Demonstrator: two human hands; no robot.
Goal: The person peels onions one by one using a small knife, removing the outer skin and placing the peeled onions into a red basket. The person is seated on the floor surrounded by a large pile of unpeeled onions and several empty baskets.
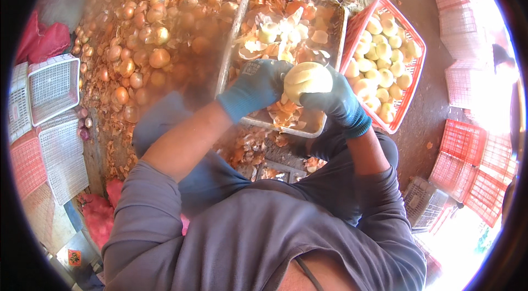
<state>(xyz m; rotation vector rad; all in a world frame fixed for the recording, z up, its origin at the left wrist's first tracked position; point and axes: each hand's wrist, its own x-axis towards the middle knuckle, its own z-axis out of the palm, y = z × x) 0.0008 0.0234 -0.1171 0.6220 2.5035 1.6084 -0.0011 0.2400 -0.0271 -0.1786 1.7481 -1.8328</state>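
A large pale, peeled onion is held between my two gloved hands above a shallow metal tray. My left hand, in a blue-green knit glove, has its fingers against the onion's left side. From the right, my right hand grips it, thumb across the lower front. Whether a small blade is in the right hand cannot be made out. Loose onion skins fill much of the tray. Just right of it, a tilted red plastic basket holds many peeled onions.
Unpeeled onions and dry skins spread over the floor on the left. White plastic crates and a red mesh sack line the left side. Red crates are stacked at the right. More skins lie between my legs.
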